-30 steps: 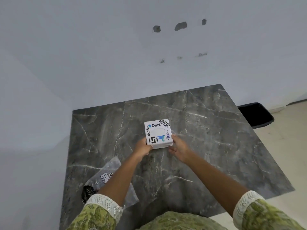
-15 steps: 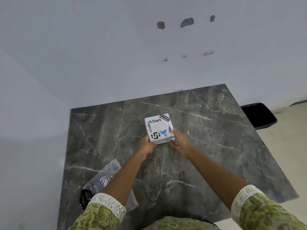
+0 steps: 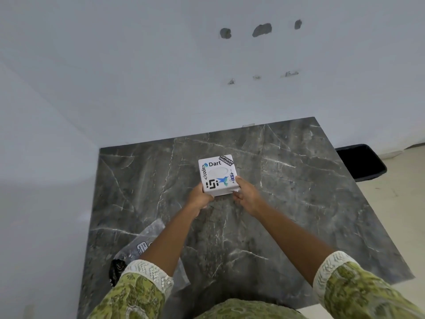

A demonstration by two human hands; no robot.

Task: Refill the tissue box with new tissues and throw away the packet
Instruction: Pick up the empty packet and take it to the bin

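Note:
A white square tissue box (image 3: 217,173) covered in stickers sits near the middle of the dark marble table (image 3: 287,203). My left hand (image 3: 199,199) grips its near left corner and my right hand (image 3: 247,194) grips its near right corner, thumb on the top. The oval slot on top shows only white. A clear plastic packet (image 3: 147,240) with a small label lies on the table at the near left, partly hidden under my left forearm.
A black bin (image 3: 361,162) stands on the pale floor beyond the table's right edge. White walls close the table's far and left sides. A small dark object (image 3: 117,270) lies by the packet at the table's near left edge.
The box and both hands have shifted slightly farther from me across the table. My grip on its near corners is the same.

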